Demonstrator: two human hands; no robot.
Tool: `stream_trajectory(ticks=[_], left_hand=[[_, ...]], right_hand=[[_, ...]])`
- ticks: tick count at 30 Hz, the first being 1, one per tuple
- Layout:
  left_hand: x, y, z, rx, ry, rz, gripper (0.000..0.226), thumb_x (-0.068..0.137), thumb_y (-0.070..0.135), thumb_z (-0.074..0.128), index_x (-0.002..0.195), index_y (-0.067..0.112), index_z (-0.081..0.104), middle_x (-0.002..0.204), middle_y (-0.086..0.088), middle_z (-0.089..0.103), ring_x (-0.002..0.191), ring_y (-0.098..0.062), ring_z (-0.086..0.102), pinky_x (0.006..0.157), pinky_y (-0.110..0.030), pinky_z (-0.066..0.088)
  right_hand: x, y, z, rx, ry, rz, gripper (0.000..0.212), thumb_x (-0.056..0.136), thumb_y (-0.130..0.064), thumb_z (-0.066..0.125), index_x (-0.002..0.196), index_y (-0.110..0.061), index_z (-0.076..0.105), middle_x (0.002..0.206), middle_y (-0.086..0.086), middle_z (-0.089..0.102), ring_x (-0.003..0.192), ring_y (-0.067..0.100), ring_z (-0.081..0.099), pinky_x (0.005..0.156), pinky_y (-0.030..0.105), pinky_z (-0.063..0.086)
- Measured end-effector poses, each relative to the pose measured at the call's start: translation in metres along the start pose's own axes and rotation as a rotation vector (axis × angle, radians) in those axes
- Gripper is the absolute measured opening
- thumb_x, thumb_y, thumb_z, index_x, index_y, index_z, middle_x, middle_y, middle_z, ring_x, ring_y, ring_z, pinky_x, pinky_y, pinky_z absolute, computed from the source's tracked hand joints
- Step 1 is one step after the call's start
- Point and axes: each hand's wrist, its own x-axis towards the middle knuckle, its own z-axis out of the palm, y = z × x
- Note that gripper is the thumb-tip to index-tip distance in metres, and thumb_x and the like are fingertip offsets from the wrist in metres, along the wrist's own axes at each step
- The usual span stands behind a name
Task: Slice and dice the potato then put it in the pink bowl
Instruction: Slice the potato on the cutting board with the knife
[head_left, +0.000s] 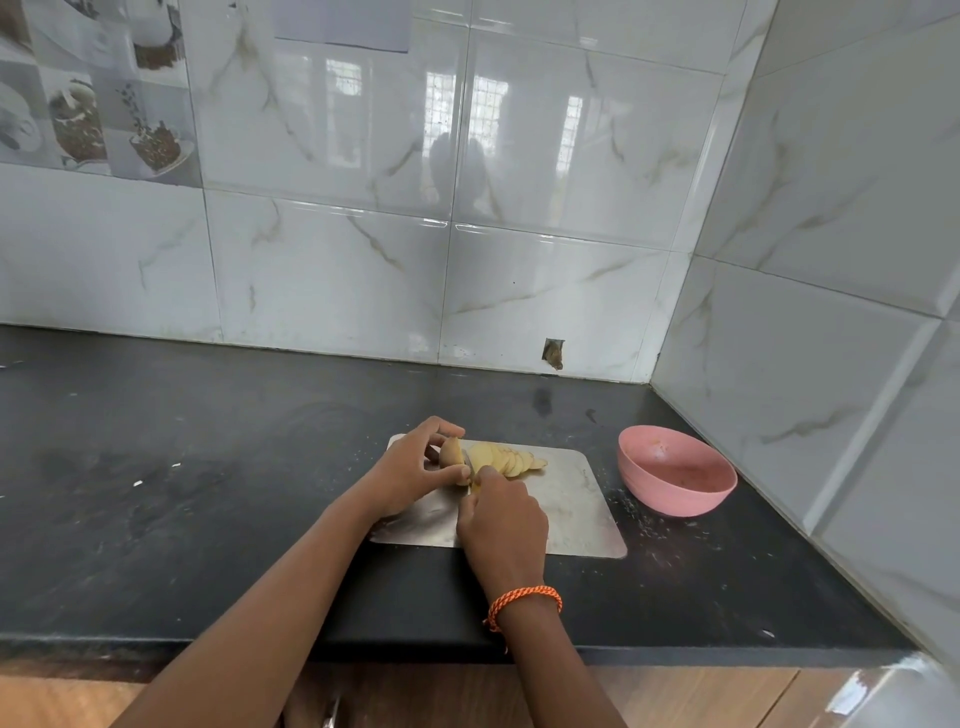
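Observation:
A steel cutting board (576, 499) lies on the black counter. On it my left hand (410, 473) pinches the uncut brown end of the potato (452, 451) between thumb and fingers. A row of several pale yellow slices (506, 460) leans to the right of that end. My right hand (501, 522) grips a knife; its handle is hidden in my fist and only a sliver of blade (467, 462) shows, standing against the potato end. The pink bowl (675, 480) sits to the right of the board, with nothing but a few specks inside.
The black counter (208, 493) stretches wide to the left, with its front edge near the bottom of the view. Tiled walls close off the back and the right, right behind the bowl. Small crumbs lie scattered around the board's right side.

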Motion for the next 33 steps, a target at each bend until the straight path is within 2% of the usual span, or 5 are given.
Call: stream_trajectory(ticks=[8,12,19,26,33], left_hand=[[0.000,0.000,-0.004,-0.077,0.166,0.004,0.048,0.091,0.029,0.084,0.132,0.038,0.060,0.129,0.006,0.059,0.099,-0.015,0.073,0.084,-0.022,0.052],[0.000,0.000,0.001,-0.009,0.180,0.028,0.055,0.087,0.033,0.087,0.135,0.037,0.061,0.121,0.013,0.066,0.097,-0.008,0.072,0.081,-0.018,0.053],[0.005,-0.011,0.002,0.100,0.246,0.012,0.018,0.091,0.033,0.082,0.104,0.039,0.073,0.103,0.020,0.074,0.092,-0.011,0.068,0.087,-0.043,0.058],[0.006,-0.010,0.003,0.112,0.183,0.060,0.036,0.096,0.042,0.074,0.129,0.051,0.062,0.093,0.013,0.071,0.079,-0.007,0.066,0.083,-0.035,0.057],[0.006,-0.011,0.002,0.102,0.188,0.058,0.023,0.097,0.040,0.075,0.119,0.045,0.071,0.108,0.018,0.071,0.096,-0.008,0.067,0.089,-0.035,0.056]], right_hand=[[-0.001,-0.001,-0.001,-0.018,-0.007,-0.016,0.021,0.101,-0.030,0.049,0.118,-0.022,0.057,0.098,0.002,0.066,0.083,0.021,0.060,0.064,0.031,0.037],[-0.002,-0.002,-0.002,-0.002,-0.017,-0.014,0.021,0.101,-0.030,0.047,0.119,-0.023,0.057,0.096,0.001,0.065,0.082,0.020,0.059,0.064,0.032,0.039],[-0.002,-0.002,-0.003,-0.008,0.001,-0.021,0.016,0.100,-0.028,0.046,0.109,-0.022,0.056,0.088,0.001,0.064,0.073,0.019,0.052,0.062,0.033,0.041],[-0.002,-0.001,-0.005,0.020,0.027,-0.063,0.022,0.102,-0.031,0.044,0.120,-0.023,0.056,0.091,0.002,0.066,0.079,0.020,0.056,0.063,0.033,0.038],[-0.002,-0.002,-0.006,0.011,0.040,-0.059,0.023,0.102,-0.032,0.044,0.120,-0.024,0.057,0.089,0.001,0.067,0.077,0.019,0.056,0.062,0.033,0.043]])
